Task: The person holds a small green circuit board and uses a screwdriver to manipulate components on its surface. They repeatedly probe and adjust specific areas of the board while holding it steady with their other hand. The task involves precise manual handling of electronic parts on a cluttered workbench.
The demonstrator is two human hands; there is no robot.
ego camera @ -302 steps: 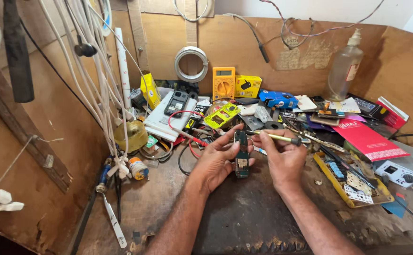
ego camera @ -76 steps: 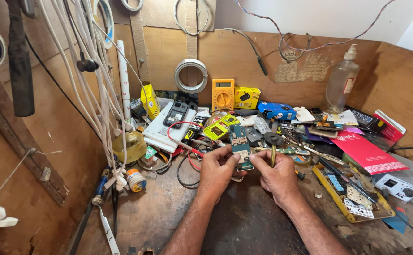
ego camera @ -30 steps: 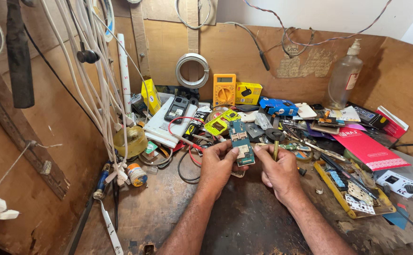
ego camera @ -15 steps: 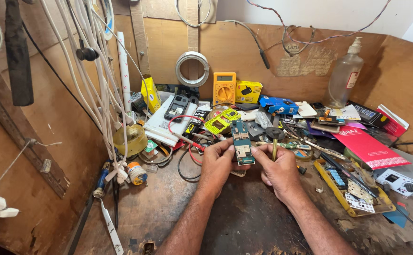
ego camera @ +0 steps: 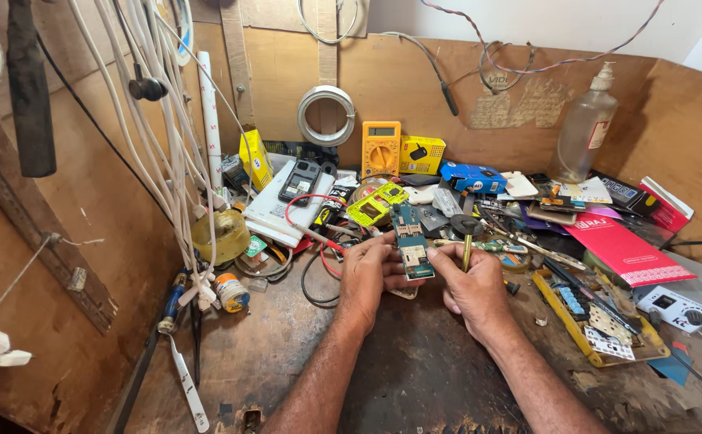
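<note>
The circuit board (ego camera: 412,241) is held above the tabletop (ego camera: 415,370), between both hands. Its long axis runs away from the person, far end toward the back wall, component face up. The left hand (ego camera: 367,277) is closed on the board's left edge, thumb resting on its near end. The right hand (ego camera: 473,291) grips the right edge with its fingertips and also clamps a thin yellow-handled tool (ego camera: 467,251), which stands nearly upright just beside the board. A yellow multimeter (ego camera: 381,149) stands behind, against the wall. A clear bottle (ego camera: 582,133) stands far right.
</note>
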